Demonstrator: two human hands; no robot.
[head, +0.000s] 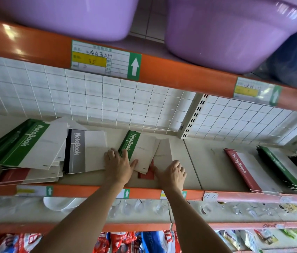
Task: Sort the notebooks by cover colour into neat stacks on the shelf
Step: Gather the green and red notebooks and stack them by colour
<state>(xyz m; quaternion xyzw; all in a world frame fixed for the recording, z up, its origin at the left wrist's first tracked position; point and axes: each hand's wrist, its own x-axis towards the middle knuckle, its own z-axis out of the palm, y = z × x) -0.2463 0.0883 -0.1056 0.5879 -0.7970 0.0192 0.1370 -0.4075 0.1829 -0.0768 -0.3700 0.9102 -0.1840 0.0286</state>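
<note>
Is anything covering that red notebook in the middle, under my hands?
Yes. A green notebook and a plain cream one lie on top of the red notebook; only its corner shows between both hands.

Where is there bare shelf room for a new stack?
Bare shelf lies between the right hand and the red notebook stack. A narrower gap sits behind the left hand. The far left pile is crowded.

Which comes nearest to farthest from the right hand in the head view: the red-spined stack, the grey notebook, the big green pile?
From the right hand:
1. Grey notebook, to its left, just past the left hand.
2. Red-spined stack, to its right, beyond the shelf seam.
3. Big green pile, far left.
</note>
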